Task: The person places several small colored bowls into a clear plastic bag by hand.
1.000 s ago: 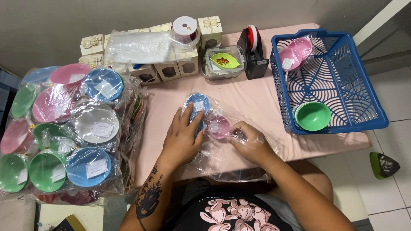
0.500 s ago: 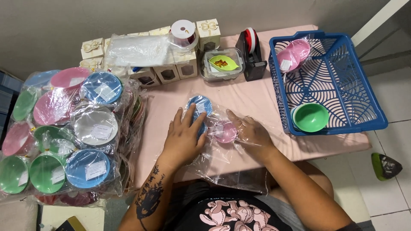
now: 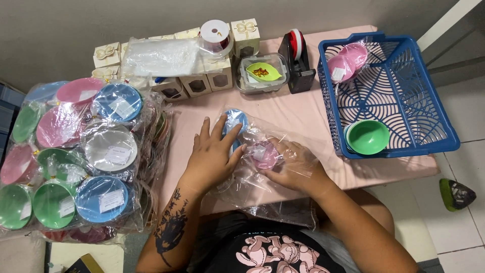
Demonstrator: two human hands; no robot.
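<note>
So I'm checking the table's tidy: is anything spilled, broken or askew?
Nothing spilled or broken. The left hand and right hand press a clear bag around a pink bowl and blue bowl.

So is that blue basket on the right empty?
No, the blue basket holds a green bowl near its front and wrapped pink bowls at its back.

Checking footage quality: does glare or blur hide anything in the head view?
Head view: even, soft lighting, sharp focus; the clear plastic bag wrinkles with mild sheen, veiling the right hand and small pink bowl; the left hand shows plainly.
</note>
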